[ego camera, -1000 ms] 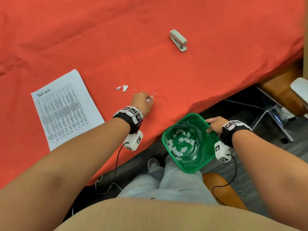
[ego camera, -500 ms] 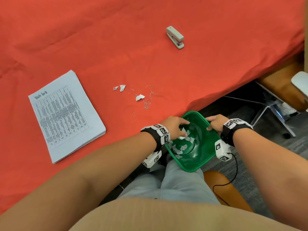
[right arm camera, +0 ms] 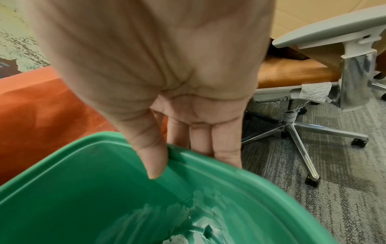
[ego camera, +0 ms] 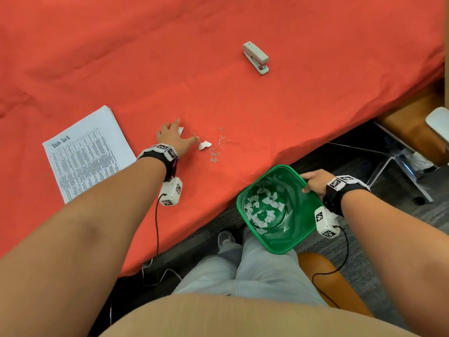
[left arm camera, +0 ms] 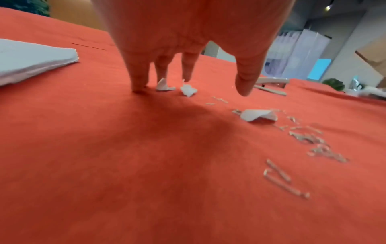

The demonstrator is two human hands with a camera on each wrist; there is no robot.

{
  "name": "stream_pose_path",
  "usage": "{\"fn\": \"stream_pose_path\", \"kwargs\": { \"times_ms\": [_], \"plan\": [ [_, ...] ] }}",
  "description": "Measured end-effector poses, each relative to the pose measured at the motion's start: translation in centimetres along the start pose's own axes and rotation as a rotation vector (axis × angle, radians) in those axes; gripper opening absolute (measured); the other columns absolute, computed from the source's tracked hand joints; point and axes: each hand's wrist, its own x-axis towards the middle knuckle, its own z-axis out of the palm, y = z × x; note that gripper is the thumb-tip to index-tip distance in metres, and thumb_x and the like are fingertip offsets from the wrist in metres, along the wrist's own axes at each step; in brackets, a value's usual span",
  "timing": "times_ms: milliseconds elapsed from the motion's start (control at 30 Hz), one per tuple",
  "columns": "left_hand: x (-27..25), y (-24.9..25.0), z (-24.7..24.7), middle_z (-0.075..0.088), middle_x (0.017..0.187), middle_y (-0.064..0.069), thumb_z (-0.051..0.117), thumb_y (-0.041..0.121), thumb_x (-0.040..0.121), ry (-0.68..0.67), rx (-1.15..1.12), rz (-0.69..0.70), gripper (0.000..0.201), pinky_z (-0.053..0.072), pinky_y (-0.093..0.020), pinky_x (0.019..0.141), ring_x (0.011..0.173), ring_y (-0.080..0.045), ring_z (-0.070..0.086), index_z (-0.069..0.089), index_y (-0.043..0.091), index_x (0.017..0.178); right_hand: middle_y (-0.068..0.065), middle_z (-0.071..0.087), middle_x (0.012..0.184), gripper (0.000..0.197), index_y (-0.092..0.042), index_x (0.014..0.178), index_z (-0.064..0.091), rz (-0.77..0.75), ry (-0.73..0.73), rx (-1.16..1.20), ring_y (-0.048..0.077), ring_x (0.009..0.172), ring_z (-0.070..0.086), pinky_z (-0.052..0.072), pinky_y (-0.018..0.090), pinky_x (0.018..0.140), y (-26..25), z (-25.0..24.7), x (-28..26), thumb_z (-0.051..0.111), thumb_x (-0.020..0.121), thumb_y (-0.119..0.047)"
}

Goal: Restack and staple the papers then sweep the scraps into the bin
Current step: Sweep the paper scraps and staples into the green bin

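Observation:
My left hand (ego camera: 175,137) (left arm camera: 188,82) reaches over the red tablecloth (ego camera: 315,98) with spread, straight fingers, their tips around two small white paper scraps (left arm camera: 166,85). A larger scrap (ego camera: 204,145) (left arm camera: 259,114) and several loose staples (ego camera: 215,154) (left arm camera: 317,140) lie just to its right. My right hand (ego camera: 313,182) (right arm camera: 181,148) grips the rim of the green bin (ego camera: 247,193) (right arm camera: 62,165) below the table edge, thumb inside; white scraps lie in its bottom. The stapled paper stack (ego camera: 87,152) (left arm camera: 31,61) lies at the left. The grey stapler (ego camera: 256,57) rests farther back.
An office chair (right arm camera: 313,92) with a brown seat and chrome wheeled base stands on the grey carpet to the right. My legs and a brown seat are beneath the bin. A cable hangs from each wrist camera.
My left hand came from the staples to the bin, then moved back out to the table and now spreads over the two small scraps at the left. The right hand still holds the bin.

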Motion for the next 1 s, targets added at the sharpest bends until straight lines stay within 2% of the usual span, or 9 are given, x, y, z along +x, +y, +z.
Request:
{"fn": "stream_pose_path", "kwargs": {
  "times_ms": [100, 233, 333, 400, 433, 667, 833, 933, 1000],
  "plan": [
    [-0.9, 0.5, 0.8, 0.041, 0.141, -0.011, 0.071, 0.043, 0.077, -0.063, -0.017, 0.18, 0.071, 0.025, -0.035, 0.114, 0.133, -0.029, 0.034, 0.047, 0.015, 0.138, 0.017, 0.073, 0.1, 0.052, -0.018, 0.117, 0.069, -0.004, -0.007, 0.006, 0.037, 0.092, 0.069, 0.055, 0.053, 0.086, 0.1, 0.0, 0.2, 0.055, 0.082, 0.017],
    [-2.9, 2.1, 2.1, 0.046, 0.13, -0.009, 0.075, 0.043, 0.073, -0.111, 0.019, 0.312, 0.069, 0.032, -0.036, 0.109, 0.122, -0.028, 0.04, 0.053, 0.013, 0.132, 0.015, 0.073, 0.097, 0.052, -0.019, 0.118, 0.068, -0.01, -0.006, -0.009, 0.035, 0.088, 0.07, 0.058, 0.046, 0.078, 0.0, 0.0, 0.1, 0.056, 0.081, 0.016],
    [-4.2, 2.5, 3.0, 0.048, 0.125, -0.01, 0.074, 0.037, 0.074, -0.119, 0.065, 0.372, 0.064, 0.034, -0.036, 0.106, 0.118, -0.029, 0.043, 0.054, 0.012, 0.129, 0.015, 0.072, 0.093, 0.053, -0.018, 0.121, 0.067, -0.008, 0.001, -0.02, 0.032, 0.078, 0.069, 0.058, 0.031, 0.057, -0.2, 0.0, -0.2, 0.055, 0.082, 0.016],
    [-5.0, 2.6, 3.5, 0.049, 0.12, -0.013, 0.07, 0.025, 0.079, -0.12, 0.058, 0.393, 0.051, 0.035, -0.035, 0.103, 0.115, -0.031, 0.045, 0.057, 0.009, 0.126, 0.009, 0.07, 0.082, 0.052, -0.017, 0.122, 0.066, -0.011, 0.014, -0.031, 0.027, 0.068, 0.066, 0.049, 0.021, 0.04, -0.3, 0.0, -0.5, 0.055, 0.082, 0.015],
    [-5.4, 2.7, 3.8, 0.05, 0.117, -0.015, 0.066, 0.019, 0.082, -0.118, 0.043, 0.396, 0.044, 0.036, -0.034, 0.102, 0.114, -0.032, 0.047, 0.058, 0.008, 0.124, 0.007, 0.068, 0.078, 0.052, -0.017, 0.122, 0.065, -0.01, 0.018, -0.032, 0.025, 0.066, 0.064, 0.047, 0.019, 0.037, -0.3, 0.1, -0.5, 0.055, 0.083, 0.016],
    [-7.2, 4.3, 5.3, 0.055, 0.112, -0.019, 0.049, 0.0, 0.085, -0.081, -0.03, 0.317, 0.025, 0.043, -0.037, 0.095, 0.103, -0.034, 0.057, 0.064, 0.003, 0.106, 0.001, 0.07, 0.064, 0.052, -0.017, 0.119, 0.068, -0.01, 0.028, -0.024, 0.028, 0.069, 0.067, 0.054, 0.025, 0.043, -0.2, 0.3, -0.3, 0.056, 0.081, 0.017],
    [-6.9, 5.0, 5.2, 0.061, 0.105, -0.017, 0.053, 0.002, 0.082, -0.098, -0.077, 0.256, 0.02, 0.047, -0.035, 0.088, 0.097, -0.031, 0.06, 0.069, 0.006, 0.093, 0.006, 0.069, 0.073, 0.053, -0.018, 0.123, 0.065, -0.015, 0.01, -0.031, 0.026, 0.066, 0.066, 0.05, 0.023, 0.039, -0.7, 0.8, -0.5, 0.056, 0.083, 0.015],
    [-7.2, 5.6, 5.4, 0.07, 0.086, -0.014, 0.056, 0.002, 0.08, -0.124, -0.197, 0.213, 0.018, 0.053, -0.029, 0.078, 0.078, -0.024, 0.066, 0.071, 0.009, 0.087, 0.003, 0.068, 0.068, 0.052, -0.018, 0.122, 0.066, -0.025, 0.019, -0.033, 0.023, 0.062, 0.064, 0.046, 0.019, 0.037, -0.8, 1.2, -0.6, 0.055, 0.083, 0.015],
    [-8.1, 6.5, 5.7, 0.069, 0.075, -0.01, 0.056, 0.001, 0.08, -0.155, -0.277, 0.191, 0.018, 0.05, -0.022, 0.067, 0.064, -0.016, 0.061, 0.071, 0.009, 0.085, 0.003, 0.069, 0.071, 0.052, -0.017, 0.122, 0.066, -0.029, 0.012, -0.025, 0.024, 0.065, 0.065, 0.051, 0.022, 0.041, -0.8, 1.3, -0.6, 0.055, 0.083, 0.015]
  ]
}}
